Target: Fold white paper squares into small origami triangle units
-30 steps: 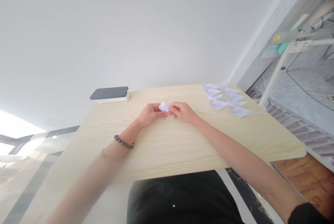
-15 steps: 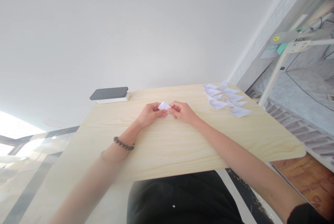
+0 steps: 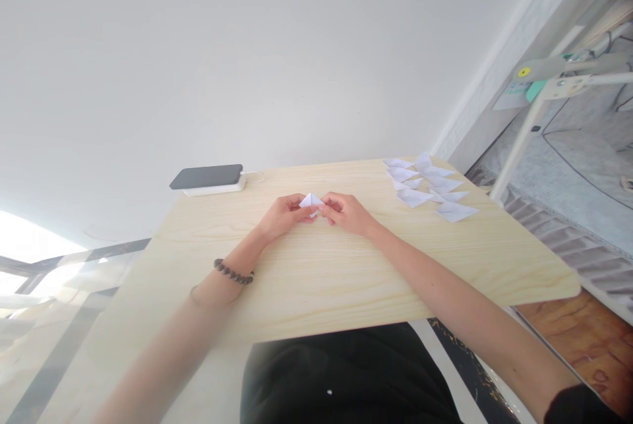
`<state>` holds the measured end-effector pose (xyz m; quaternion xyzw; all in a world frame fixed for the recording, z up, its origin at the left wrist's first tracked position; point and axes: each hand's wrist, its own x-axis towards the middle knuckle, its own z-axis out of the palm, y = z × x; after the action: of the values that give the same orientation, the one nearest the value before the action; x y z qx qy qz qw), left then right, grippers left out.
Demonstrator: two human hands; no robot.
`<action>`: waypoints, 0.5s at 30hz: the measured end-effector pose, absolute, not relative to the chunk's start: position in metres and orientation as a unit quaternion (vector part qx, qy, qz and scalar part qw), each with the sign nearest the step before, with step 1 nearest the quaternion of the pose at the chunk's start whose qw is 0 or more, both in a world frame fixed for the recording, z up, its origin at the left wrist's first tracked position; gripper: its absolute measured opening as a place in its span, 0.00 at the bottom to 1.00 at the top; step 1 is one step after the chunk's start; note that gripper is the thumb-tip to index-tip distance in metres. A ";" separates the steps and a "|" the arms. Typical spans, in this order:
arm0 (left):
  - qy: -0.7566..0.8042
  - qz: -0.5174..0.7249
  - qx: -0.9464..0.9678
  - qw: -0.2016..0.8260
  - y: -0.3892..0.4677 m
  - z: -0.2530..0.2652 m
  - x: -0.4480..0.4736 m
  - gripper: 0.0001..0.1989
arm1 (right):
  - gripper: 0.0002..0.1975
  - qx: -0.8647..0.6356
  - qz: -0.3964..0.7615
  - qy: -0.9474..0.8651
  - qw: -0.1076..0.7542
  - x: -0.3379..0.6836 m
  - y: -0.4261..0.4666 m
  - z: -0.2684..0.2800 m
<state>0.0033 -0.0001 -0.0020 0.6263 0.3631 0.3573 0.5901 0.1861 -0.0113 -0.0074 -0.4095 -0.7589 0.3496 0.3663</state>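
A small piece of folded white paper [image 3: 310,200] is pinched between my two hands, just above the middle of the wooden table. My left hand [image 3: 285,215] grips its left side, thumb in front and fingers behind. On the right side, my right hand [image 3: 345,212] is closed on the paper with thumb and forefinger. The paper's pointed top shows with a crease down its middle; my fingers cover its lower part. Several folded white paper pieces [image 3: 414,197] lie in two rough columns on the table to the right of my hands.
The light wooden table [image 3: 316,305] stands against a white wall [image 3: 297,55]. At its back left, a dark phone [image 3: 208,176] rests on a white block [image 3: 215,189], with a white cable at its right end. A white metal frame [image 3: 519,134] rises beyond the right edge.
Almost nothing differs. Both hands hold the folded paper in the same place, with only a very slight shift of the fingers at its lower edge.
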 end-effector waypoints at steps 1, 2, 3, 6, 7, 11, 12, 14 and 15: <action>0.362 0.362 0.626 0.589 0.000 -0.001 0.004 0.16 | 0.11 -0.407 0.349 -0.762 0.364 0.186 -0.011 -0.007; 0.362 0.368 0.625 0.586 -0.001 -0.001 0.004 0.16 | 0.11 -0.405 0.346 -0.765 0.361 0.186 -0.011 -0.007; 0.362 0.373 0.624 0.583 -0.001 -0.001 0.004 0.16 | 0.11 -0.402 0.342 -0.770 0.359 0.187 -0.012 -0.007; 0.365 0.379 0.622 0.580 0.001 -0.002 0.003 0.16 | 0.11 -0.391 0.335 -0.781 0.353 0.187 -0.012 -0.008; 0.368 0.377 0.623 0.578 0.002 -0.002 0.002 0.16 | 0.11 -0.387 0.336 -0.784 0.350 0.187 -0.012 -0.008; 0.380 0.367 0.641 0.556 0.005 -0.004 -0.001 0.15 | 0.12 -0.379 0.351 -0.787 0.338 0.186 -0.012 -0.009; 0.383 0.369 0.645 0.549 0.006 -0.005 -0.001 0.15 | 0.12 -0.381 0.352 -0.785 0.339 0.186 -0.012 -0.009; 0.389 0.376 0.645 0.540 0.006 -0.005 -0.001 0.16 | 0.11 -0.389 0.349 -0.781 0.342 0.186 -0.012 -0.010; 0.389 0.379 0.642 0.540 0.006 -0.006 0.000 0.16 | 0.11 -0.394 0.346 -0.778 0.345 0.186 -0.011 -0.010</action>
<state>-0.0002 0.0059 -0.0057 0.6424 0.3890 0.3795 0.5404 0.1862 -0.0113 -0.0097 -0.3943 -0.7781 0.3460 0.3455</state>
